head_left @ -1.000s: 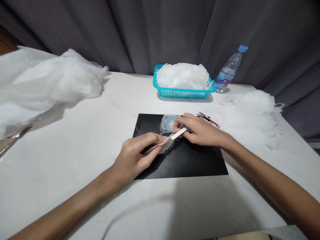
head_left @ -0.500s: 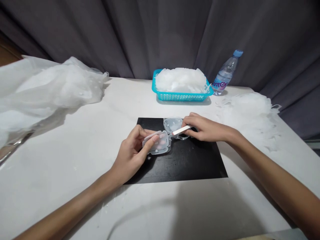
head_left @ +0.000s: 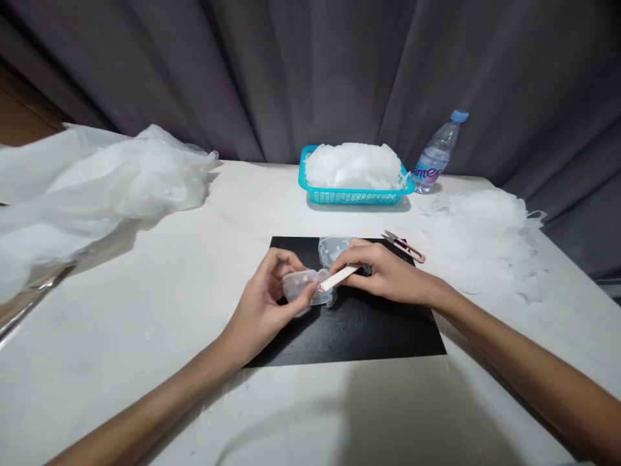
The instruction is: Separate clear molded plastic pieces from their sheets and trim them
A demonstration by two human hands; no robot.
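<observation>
My left hand (head_left: 272,298) pinches a translucent plastic piece (head_left: 301,285) with small round studs and a scalloped edge, its thumb on the near face. My right hand (head_left: 381,268) grips a slim white stick-like tool (head_left: 337,277), whose reddish end lies at the right part of that piece, near the left thumb. I cannot tell whether the tip touches it. Behind the right fingers, a second translucent studded piece (head_left: 334,250) rests on the black mat (head_left: 359,336), partly hidden. Beyond the right hand lie thread snips (head_left: 407,248) with pink handles, blades apart.
A turquoise basket (head_left: 359,197) heaped with white translucent pieces stands at the back, beside a water bottle (head_left: 436,155). On the right is a loose pile (head_left: 485,239) of similar pieces. A large plastic bag (head_left: 121,175) covers the back left of the white table (head_left: 169,291).
My right hand has moved left and nearer, bringing the tool's end over the held piece. The left-hand piece is tilted differently. The snips now show, and the view has shifted slightly.
</observation>
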